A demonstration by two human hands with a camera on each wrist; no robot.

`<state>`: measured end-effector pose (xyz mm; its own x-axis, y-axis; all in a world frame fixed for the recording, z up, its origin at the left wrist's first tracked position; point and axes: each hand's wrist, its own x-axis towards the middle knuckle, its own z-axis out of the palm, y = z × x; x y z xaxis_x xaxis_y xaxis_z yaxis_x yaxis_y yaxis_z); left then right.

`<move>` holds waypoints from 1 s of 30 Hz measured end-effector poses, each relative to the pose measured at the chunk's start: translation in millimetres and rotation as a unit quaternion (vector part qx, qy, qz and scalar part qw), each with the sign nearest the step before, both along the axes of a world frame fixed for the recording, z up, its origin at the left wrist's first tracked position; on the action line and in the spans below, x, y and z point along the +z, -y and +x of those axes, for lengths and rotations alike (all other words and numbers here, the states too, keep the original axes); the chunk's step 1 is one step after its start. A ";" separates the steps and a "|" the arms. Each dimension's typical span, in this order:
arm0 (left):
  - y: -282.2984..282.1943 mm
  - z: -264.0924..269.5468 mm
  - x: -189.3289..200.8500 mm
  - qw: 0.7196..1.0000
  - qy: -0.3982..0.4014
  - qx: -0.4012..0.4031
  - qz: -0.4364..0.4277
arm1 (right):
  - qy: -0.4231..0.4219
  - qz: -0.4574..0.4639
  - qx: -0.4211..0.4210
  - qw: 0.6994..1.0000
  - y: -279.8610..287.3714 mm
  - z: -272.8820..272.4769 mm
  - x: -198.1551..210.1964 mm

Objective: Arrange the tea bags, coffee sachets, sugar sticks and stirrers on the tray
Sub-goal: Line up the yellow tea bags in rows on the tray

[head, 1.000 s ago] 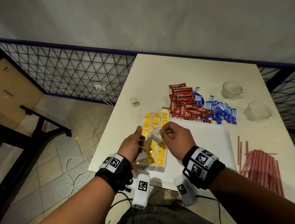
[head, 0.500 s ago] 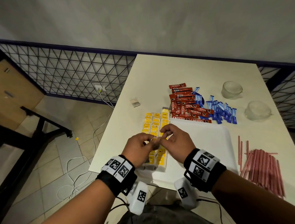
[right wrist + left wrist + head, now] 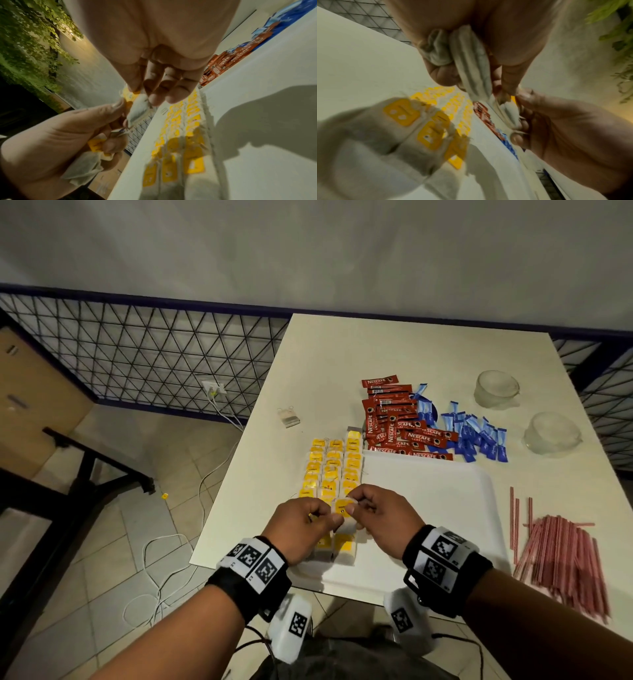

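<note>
Both hands meet above the near left part of the white tray (image 3: 431, 508). My left hand (image 3: 303, 523) grips a small bunch of tea bags (image 3: 471, 60) in its curled fingers. My right hand (image 3: 380, 515) pinches one yellow-tagged tea bag (image 3: 343, 507) between thumb and fingers, right against the left hand's bunch; the right wrist view shows this tea bag (image 3: 139, 109) too. Three rows of yellow-tagged tea bags (image 3: 332, 470) lie along the tray's left side. Behind the tray are red coffee sachets (image 3: 397, 426) and blue sugar sticks (image 3: 476, 436). Pink stirrers (image 3: 561, 559) lie to its right.
Two glass cups (image 3: 496, 388) (image 3: 551, 434) stand at the back right of the white table (image 3: 376, 347). One loose tea bag (image 3: 287, 417) lies near the table's left edge. Floor, cables and a mesh fence are to the left.
The left hand turned from palm-sideways and came in to meet the right hand. Both hands now pinch at the same tea bag, slightly nearer to me than before.
</note>
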<state>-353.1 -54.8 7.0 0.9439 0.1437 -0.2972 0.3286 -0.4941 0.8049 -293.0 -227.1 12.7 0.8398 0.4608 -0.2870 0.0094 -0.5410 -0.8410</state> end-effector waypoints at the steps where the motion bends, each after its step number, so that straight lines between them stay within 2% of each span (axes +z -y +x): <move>1: -4.7 -2.2 -3.4 1.000 -0.011 0.015 0.000 | -0.020 -0.017 0.009 1.000 2.9 -0.4 -3.8; 5: -27.4 -18.7 -21.2 0.994 -0.058 0.067 0.058 | -0.072 -0.113 0.066 0.989 13.6 -11.2 -27.1; 8: -33.2 -29.7 -29.3 0.991 -0.080 0.074 0.076 | -0.090 -0.144 0.067 0.983 14.6 -20.9 -43.7; 18: -37.5 -37.5 -37.2 0.990 -0.090 0.070 0.078 | -0.144 -0.104 -0.020 0.984 2.3 -32.3 -55.6; 20: -36.2 -38.1 -36.0 0.991 -0.088 0.063 0.083 | -0.135 -0.131 -0.020 0.982 0.5 -31.5 -56.0; 23: -33.5 -39.3 -32.3 0.993 -0.072 0.053 0.074 | -0.036 -0.218 0.028 0.975 0.6 -30.4 -56.4; 26: -30.3 -39.6 -27.9 0.992 -0.053 -0.024 0.108 | 0.056 -0.226 0.090 0.968 5.4 -31.9 -48.8; 30: -18.9 -31.0 -27.7 0.949 -0.046 -0.194 0.245 | 0.091 -0.240 0.239 0.937 5.6 -37.3 -43.8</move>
<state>-384.1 -35.9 -20.7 0.9272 -0.0662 -0.3686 0.1042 -0.8998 0.4237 -330.3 -232.7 -31.0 0.6258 0.6517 -0.4285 0.4671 -0.7531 -0.4633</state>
